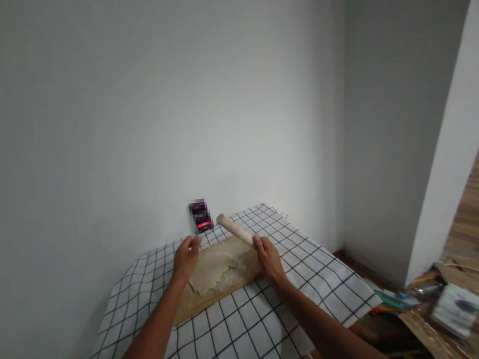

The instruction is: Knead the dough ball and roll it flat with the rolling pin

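Rolling pin (236, 230): located over the far right part of the wooden board (245, 260), slanting away to the left, its free end reaching past the board's far edge. Right hand (269, 260): at the board's right end, fingers and thumb closed around the near end of the pin. Dough sheet (211, 269): lying flat on the board, ragged along the side nearest the person. Left hand (187, 257): at the board's far left part, beside the dough, fingers bent inward; whether the fingertips meet or grip anything cannot be told. Checked cloth (227, 332): beneath the board, extending on all sides of it. Dark object (202, 222): upright beyond the board, pixelated, nearly against the wall (211, 90).
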A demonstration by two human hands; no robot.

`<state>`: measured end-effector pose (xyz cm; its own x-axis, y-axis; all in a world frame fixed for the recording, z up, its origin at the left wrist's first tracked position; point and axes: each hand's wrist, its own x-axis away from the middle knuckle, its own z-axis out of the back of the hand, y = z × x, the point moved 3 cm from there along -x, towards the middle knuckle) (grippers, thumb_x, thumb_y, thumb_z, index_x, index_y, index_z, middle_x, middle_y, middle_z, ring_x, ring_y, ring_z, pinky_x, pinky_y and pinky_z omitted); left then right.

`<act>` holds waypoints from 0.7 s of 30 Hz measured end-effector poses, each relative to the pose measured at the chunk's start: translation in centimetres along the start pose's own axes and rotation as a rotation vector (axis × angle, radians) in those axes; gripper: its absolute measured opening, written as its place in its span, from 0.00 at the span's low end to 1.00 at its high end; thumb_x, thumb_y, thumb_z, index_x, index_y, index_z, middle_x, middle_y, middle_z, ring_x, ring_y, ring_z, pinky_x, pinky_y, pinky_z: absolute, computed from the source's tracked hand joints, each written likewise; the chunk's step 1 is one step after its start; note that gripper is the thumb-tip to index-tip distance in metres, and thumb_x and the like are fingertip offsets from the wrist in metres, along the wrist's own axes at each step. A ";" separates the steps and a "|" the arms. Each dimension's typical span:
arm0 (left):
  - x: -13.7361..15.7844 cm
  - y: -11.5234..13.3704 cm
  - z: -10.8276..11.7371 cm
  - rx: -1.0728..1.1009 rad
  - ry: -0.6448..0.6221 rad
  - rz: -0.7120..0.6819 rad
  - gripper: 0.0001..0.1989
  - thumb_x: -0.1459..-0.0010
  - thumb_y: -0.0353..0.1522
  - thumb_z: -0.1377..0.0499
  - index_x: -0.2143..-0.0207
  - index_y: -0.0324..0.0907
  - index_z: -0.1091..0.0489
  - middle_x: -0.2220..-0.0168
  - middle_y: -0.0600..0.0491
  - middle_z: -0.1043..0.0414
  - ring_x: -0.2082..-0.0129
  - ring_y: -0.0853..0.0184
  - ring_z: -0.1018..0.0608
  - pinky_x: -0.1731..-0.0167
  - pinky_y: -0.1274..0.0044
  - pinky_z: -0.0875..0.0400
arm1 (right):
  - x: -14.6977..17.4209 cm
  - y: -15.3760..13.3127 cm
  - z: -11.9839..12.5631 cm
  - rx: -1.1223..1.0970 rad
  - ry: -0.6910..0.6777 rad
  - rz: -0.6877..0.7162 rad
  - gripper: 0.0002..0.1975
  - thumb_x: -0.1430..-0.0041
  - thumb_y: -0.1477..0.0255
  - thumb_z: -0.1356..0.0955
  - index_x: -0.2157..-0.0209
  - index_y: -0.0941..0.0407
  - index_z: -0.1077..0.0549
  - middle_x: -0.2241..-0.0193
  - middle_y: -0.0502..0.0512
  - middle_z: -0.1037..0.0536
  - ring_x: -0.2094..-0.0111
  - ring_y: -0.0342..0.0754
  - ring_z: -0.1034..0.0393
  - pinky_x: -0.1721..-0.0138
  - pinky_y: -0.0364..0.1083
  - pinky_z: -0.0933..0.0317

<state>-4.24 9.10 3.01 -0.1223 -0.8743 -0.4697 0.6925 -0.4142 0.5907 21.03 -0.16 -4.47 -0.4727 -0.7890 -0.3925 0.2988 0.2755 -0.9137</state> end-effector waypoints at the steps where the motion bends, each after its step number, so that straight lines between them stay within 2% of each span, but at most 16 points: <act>1: -0.1 0.3 1.3 0.027 0.018 -0.007 0.20 0.33 0.47 0.51 0.62 0.44 0.27 0.58 0.50 0.18 0.54 0.60 0.20 0.51 0.70 0.28 | 0.0 -0.1 0.0 0.042 -0.011 0.012 0.31 0.32 0.42 0.45 0.70 0.53 0.31 0.70 0.52 0.26 0.67 0.49 0.33 0.67 0.46 0.43; 4: 0.4 2.0 5.4 0.167 0.163 -0.039 0.22 0.34 0.49 0.50 0.63 0.42 0.26 0.59 0.48 0.18 0.54 0.59 0.20 0.48 0.70 0.28 | 0.5 -1.1 -0.4 0.272 -0.069 0.092 0.31 0.30 0.43 0.44 0.68 0.54 0.28 0.67 0.54 0.23 0.64 0.50 0.29 0.63 0.47 0.42; 7: 1.8 3.8 7.3 0.136 0.197 -0.089 0.21 0.33 0.48 0.50 0.60 0.43 0.25 0.57 0.49 0.18 0.53 0.60 0.20 0.49 0.71 0.27 | 1.5 -2.8 -1.4 0.568 -0.197 0.200 0.30 0.29 0.44 0.41 0.66 0.55 0.25 0.62 0.57 0.21 0.58 0.52 0.27 0.55 0.49 0.42; 10: 4.0 4.1 5.7 -0.033 0.061 -0.171 0.20 0.31 0.46 0.51 0.58 0.44 0.25 0.54 0.48 0.19 0.50 0.59 0.20 0.46 0.68 0.28 | 2.7 -4.6 -2.8 0.757 -0.350 0.250 0.31 0.31 0.43 0.40 0.64 0.56 0.23 0.60 0.61 0.19 0.55 0.55 0.25 0.51 0.53 0.41; 13: 6.3 2.4 2.5 -0.272 -0.109 -0.191 0.19 0.28 0.42 0.53 0.50 0.44 0.26 0.47 0.44 0.21 0.44 0.57 0.23 0.40 0.64 0.32 | 3.5 -6.2 -3.9 0.840 -0.437 0.260 0.34 0.33 0.42 0.38 0.61 0.58 0.20 0.57 0.65 0.18 0.54 0.59 0.25 0.51 0.55 0.39; 15: 7.2 1.1 1.0 -0.403 -0.149 -0.172 0.18 0.29 0.39 0.51 0.44 0.45 0.29 0.40 0.44 0.24 0.36 0.55 0.28 0.34 0.60 0.38 | 3.5 -6.9 -4.2 0.861 -0.480 0.246 0.35 0.34 0.41 0.37 0.61 0.60 0.19 0.56 0.69 0.18 0.54 0.61 0.24 0.53 0.55 0.38; 18: 7.1 -0.3 -0.1 -0.513 -0.187 -0.118 0.22 0.28 0.40 0.52 0.38 0.45 0.32 0.33 0.43 0.31 0.29 0.51 0.36 0.32 0.56 0.43 | 3.1 -7.7 -4.4 0.887 -0.537 0.230 0.34 0.33 0.43 0.36 0.62 0.61 0.18 0.56 0.73 0.19 0.54 0.63 0.24 0.54 0.56 0.37; 21: 5.8 -0.7 -0.4 -0.509 -0.232 -0.093 0.24 0.28 0.42 0.53 0.36 0.45 0.33 0.31 0.43 0.34 0.28 0.49 0.39 0.32 0.52 0.44 | 2.3 -7.9 -4.3 0.908 -0.533 0.269 0.28 0.31 0.48 0.36 0.55 0.59 0.20 0.51 0.72 0.21 0.47 0.64 0.27 0.50 0.59 0.39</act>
<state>-5.15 4.43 -0.38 -0.3128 -0.8963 -0.3144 0.9196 -0.3686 0.1358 14.02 -1.85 1.41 0.0555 -0.9608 -0.2715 0.9440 0.1390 -0.2991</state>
